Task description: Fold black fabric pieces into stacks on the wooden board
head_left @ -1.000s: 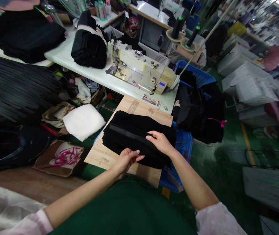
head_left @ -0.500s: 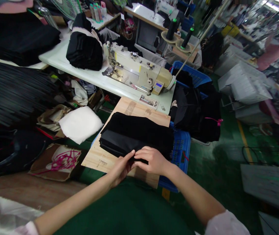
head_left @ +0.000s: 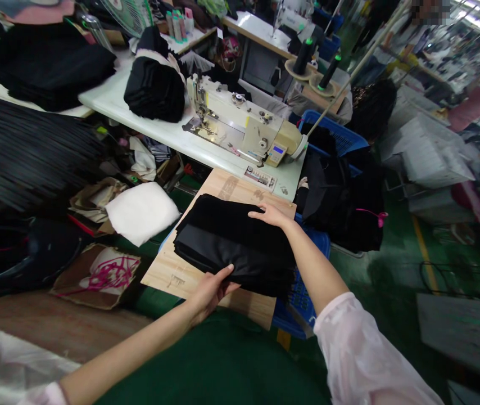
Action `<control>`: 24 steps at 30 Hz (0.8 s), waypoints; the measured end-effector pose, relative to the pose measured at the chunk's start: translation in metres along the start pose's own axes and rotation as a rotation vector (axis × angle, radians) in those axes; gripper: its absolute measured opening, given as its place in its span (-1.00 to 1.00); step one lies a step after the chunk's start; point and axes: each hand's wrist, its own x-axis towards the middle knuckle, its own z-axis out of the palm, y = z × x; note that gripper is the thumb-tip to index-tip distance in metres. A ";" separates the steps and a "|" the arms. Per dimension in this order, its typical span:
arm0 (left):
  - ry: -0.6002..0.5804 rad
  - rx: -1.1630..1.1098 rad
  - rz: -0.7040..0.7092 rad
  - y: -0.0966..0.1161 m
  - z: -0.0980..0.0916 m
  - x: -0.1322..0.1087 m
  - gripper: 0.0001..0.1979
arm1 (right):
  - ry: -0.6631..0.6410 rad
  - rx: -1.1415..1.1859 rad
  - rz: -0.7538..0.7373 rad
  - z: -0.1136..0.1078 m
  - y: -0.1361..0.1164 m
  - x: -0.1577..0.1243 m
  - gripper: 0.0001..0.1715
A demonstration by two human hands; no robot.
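Note:
A thick stack of black fabric pieces [head_left: 227, 236] lies on a wooden board [head_left: 164, 270] in front of me. At its near edge is my left hand [head_left: 211, 291], thumb on top and fingers curled at the side, gripping the edge. My right hand [head_left: 271, 215] rests on the far right part of the stack with its fingers stretched out and nothing held in them. Part of that hand's far side is hard to make out against the black cloth.
Beyond the board stands a sewing machine [head_left: 240, 121] on a white table [head_left: 139, 132], beside a tied black bundle [head_left: 153, 87]. Blue baskets [head_left: 339, 135] and black cloth are at the right. White padding [head_left: 143, 212] and a box of pink ribbon [head_left: 105, 275] lie left.
My right hand has left the near edge beside my left hand and moved across to the stack's far right side. The left hand stays at the near edge.

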 end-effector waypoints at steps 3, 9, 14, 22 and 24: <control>0.006 -0.012 -0.011 0.000 0.000 0.001 -0.86 | -0.011 -0.010 -0.038 0.000 -0.003 0.008 -0.34; -0.003 -0.067 -0.021 -0.001 -0.001 0.002 -0.80 | 0.239 -0.146 -0.424 0.006 -0.027 -0.039 -0.86; 0.004 -0.082 -0.022 0.001 0.001 0.002 -0.80 | 0.148 -0.362 -0.777 0.032 -0.045 -0.111 -0.83; 0.000 -0.058 -0.022 0.003 0.001 -0.002 -0.81 | 0.099 -0.379 -0.798 0.045 -0.046 -0.137 -0.76; 0.004 -0.024 -0.017 0.003 0.000 -0.003 -0.83 | 0.165 -0.281 -0.724 0.042 -0.044 -0.133 -0.75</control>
